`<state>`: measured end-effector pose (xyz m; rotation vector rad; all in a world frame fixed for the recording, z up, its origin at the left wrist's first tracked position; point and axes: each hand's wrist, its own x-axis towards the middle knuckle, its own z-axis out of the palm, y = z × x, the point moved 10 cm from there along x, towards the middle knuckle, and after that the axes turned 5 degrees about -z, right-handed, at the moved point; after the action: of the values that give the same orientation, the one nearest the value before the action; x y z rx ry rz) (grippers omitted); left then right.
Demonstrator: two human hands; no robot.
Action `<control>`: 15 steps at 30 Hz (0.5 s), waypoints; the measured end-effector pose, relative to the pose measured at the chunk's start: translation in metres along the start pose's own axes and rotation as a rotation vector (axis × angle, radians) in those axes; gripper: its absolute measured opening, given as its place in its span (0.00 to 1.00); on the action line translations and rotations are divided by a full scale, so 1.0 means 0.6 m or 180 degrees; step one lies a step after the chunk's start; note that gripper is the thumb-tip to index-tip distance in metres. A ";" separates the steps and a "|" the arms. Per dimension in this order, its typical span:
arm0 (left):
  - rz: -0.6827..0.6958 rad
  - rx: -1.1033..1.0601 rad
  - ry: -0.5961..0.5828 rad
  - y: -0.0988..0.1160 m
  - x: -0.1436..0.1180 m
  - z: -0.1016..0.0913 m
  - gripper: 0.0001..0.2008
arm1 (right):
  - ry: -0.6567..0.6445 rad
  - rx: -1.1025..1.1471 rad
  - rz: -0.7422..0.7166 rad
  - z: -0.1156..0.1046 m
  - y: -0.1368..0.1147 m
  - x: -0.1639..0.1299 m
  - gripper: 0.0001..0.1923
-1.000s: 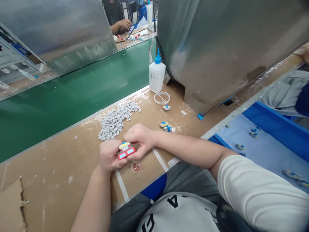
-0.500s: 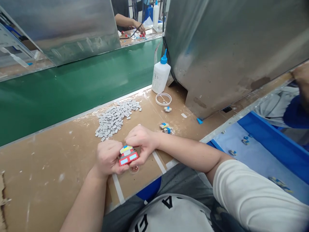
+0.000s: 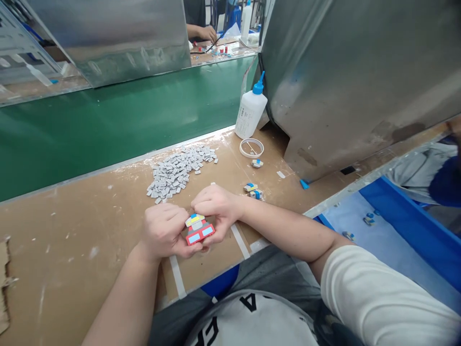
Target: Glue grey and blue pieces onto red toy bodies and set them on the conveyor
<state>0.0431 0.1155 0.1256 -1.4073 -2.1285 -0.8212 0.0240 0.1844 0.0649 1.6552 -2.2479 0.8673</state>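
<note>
Both hands, left hand (image 3: 163, 230) and right hand (image 3: 216, 207), have a closed grip on the small red toy (image 3: 199, 230), which could slip if pressed unevenly.

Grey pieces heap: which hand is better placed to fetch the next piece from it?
Probably the right hand: it sits on the toy's far side, towards the grey pieces, pinching only its top edge. The left hand cradles the toy from below.

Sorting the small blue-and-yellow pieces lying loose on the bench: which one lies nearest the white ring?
The lone small piece, just below the white ring. The other two sit paired farther down, close to the right hand.
</note>
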 end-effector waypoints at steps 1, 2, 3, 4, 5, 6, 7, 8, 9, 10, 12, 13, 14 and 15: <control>0.0001 0.0109 0.0018 0.001 0.001 -0.003 0.32 | 0.0022 -0.0003 -0.0027 0.000 0.002 -0.002 0.31; 0.0014 0.0227 0.0042 0.002 0.001 -0.006 0.32 | 0.0041 0.0003 -0.0057 0.000 0.005 -0.003 0.30; 0.0024 0.0342 0.0060 0.003 0.001 -0.008 0.32 | 0.0056 0.0016 -0.0090 0.001 0.007 -0.005 0.29; 0.0030 0.0439 0.0073 0.003 0.000 -0.010 0.32 | 0.0066 0.0033 -0.0121 0.002 0.008 -0.006 0.29; 0.0028 0.0510 0.0083 0.003 -0.001 -0.012 0.32 | 0.0076 0.0050 -0.0152 0.004 0.010 -0.007 0.29; 0.0028 0.0550 0.0094 0.003 -0.002 -0.013 0.32 | 0.0083 0.0066 -0.0179 0.005 0.012 -0.009 0.29; 0.0026 0.0567 0.0098 0.002 -0.003 -0.013 0.32 | 0.0087 0.0077 -0.0196 0.008 0.013 -0.010 0.29; 0.0026 0.0561 0.0095 0.001 -0.004 -0.013 0.32 | 0.0071 0.0081 -0.0203 0.012 0.015 -0.012 0.30; 0.0026 0.0537 0.0100 0.000 -0.005 -0.012 0.32 | 0.0025 0.0074 -0.0194 0.018 0.018 -0.014 0.30; 0.0026 0.0501 0.0114 0.000 -0.006 -0.012 0.32 | -0.0048 0.0056 -0.0172 0.025 0.021 -0.016 0.31; 0.0013 0.0416 0.0163 -0.002 -0.007 -0.013 0.32 | -0.0158 0.0023 -0.0126 0.037 0.026 -0.020 0.32; 0.0000 0.0381 0.0201 -0.003 -0.008 -0.014 0.33 | -0.0135 0.0028 -0.0121 0.039 0.028 -0.022 0.32; -0.0019 0.0358 0.0244 -0.004 -0.008 -0.015 0.33 | -0.0065 0.0053 -0.0130 0.039 0.028 -0.024 0.32; -0.0039 0.0342 0.0275 -0.005 -0.008 -0.016 0.33 | 0.0041 0.0090 -0.0144 0.036 0.028 -0.026 0.32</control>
<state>0.0429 0.1049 0.1283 -1.2825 -2.0853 -0.7468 0.0175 0.1878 0.0345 1.7009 -2.1909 0.9001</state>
